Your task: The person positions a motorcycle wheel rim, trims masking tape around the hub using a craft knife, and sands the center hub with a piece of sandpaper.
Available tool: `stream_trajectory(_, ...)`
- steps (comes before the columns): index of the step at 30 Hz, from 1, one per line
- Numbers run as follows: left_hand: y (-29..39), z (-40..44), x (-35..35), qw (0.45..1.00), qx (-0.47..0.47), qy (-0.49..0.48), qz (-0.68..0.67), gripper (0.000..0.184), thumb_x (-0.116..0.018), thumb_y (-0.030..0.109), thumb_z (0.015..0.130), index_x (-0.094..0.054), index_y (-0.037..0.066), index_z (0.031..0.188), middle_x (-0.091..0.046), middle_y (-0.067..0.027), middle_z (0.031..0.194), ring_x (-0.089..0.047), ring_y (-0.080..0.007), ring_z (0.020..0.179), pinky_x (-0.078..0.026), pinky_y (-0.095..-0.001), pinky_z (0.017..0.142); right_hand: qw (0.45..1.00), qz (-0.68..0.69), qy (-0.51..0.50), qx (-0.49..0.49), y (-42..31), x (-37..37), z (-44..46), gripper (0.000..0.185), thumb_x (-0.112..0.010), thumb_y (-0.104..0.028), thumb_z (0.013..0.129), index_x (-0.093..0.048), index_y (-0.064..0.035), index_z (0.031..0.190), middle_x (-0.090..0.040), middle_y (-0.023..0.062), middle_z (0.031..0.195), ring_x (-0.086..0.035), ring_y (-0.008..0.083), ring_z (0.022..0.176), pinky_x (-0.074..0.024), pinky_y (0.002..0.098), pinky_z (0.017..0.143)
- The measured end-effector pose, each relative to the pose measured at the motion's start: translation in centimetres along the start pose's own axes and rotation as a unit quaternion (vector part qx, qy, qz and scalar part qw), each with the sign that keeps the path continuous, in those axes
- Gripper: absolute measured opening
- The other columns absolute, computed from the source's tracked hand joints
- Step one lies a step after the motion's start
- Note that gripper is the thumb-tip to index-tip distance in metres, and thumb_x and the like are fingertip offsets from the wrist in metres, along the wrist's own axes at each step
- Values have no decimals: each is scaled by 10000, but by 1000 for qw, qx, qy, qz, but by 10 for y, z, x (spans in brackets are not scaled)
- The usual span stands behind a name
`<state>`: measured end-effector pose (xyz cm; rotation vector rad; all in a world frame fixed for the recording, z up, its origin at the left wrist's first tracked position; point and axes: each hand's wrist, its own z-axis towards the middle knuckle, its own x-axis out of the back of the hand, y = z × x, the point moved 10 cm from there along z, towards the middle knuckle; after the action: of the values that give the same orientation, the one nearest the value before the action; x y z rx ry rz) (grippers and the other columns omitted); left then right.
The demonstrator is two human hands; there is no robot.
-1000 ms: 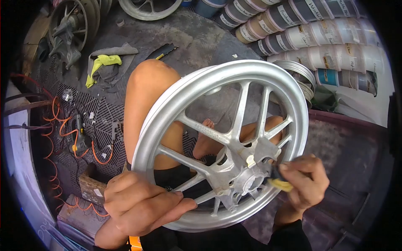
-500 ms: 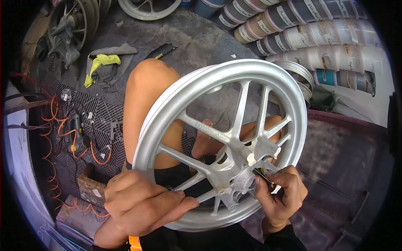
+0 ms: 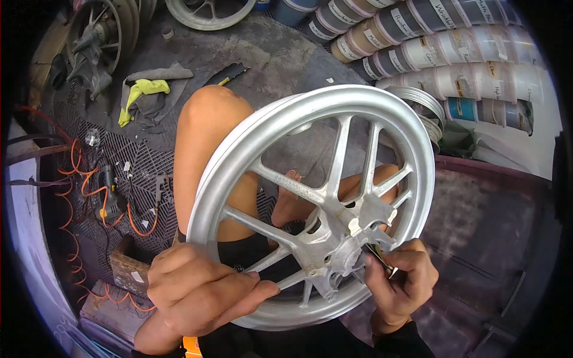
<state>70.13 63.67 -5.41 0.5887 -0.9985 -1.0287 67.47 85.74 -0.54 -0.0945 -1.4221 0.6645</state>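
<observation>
A bare silver spoked motorcycle wheel (image 3: 322, 240) is tilted across my lap, its hub toward me. My left hand (image 3: 203, 292) is closed on the near left of the wheel, around the rim and the end of a spoke; the fingers cover that part. Beside the hub, my right hand (image 3: 407, 280) pinches a small folded piece of sandpaper (image 3: 382, 260), dark with a tan edge. The sandpaper sits against or very near the hub's right side; its inner end is hidden.
Labelled paint tubs (image 3: 418, 53) are stacked at the upper right. More wheels (image 3: 215, 18) lie at the back. A grey and yellow cloth (image 3: 143, 92) is on the floor. At left are an orange coiled hose (image 3: 77, 238) and a power tool (image 3: 107, 185).
My right hand has shifted slightly, and more of the sandpaper's tan edge shows. The wheel sits slightly further left in view. My left hand keeps its hold.
</observation>
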Motion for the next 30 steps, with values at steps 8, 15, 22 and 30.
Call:
stream_trajectory(8,0,0,0,1000,2,0,2,310,-888,249,709,-634,91,792,-642,15,635,-571,-135,530,-402,-266,501,1000,-9,2,-2,2,-8,3,268,-830,32,715,-592,-16,830,-592,78,673,-541,127,491,-403,249,440)
stream_trajectory(15,0,-1,0,1000,10,-5,10,311,-889,250,704,-635,94,793,-647,14,658,-566,-135,552,-405,-267,503,1000,4,-10,-17,8,-9,-3,277,-838,19,712,-588,-6,831,-587,85,669,-543,119,495,-388,245,439)
stream_trajectory(22,0,-2,-1,1000,9,-15,13,315,-886,250,711,-630,97,813,-645,15,653,-564,-136,543,-399,-264,495,992,53,101,-61,15,13,-15,288,-841,29,700,-593,0,844,-594,91,693,-570,129,512,-425,243,469)
stream_trajectory(30,3,3,-4,999,10,-22,23,274,-878,202,712,-648,90,809,-638,-4,648,-559,-148,537,-401,-275,503,1000,0,30,-3,7,-11,-3,279,-836,22,705,-608,-8,863,-596,80,664,-565,140,496,-409,257,444)
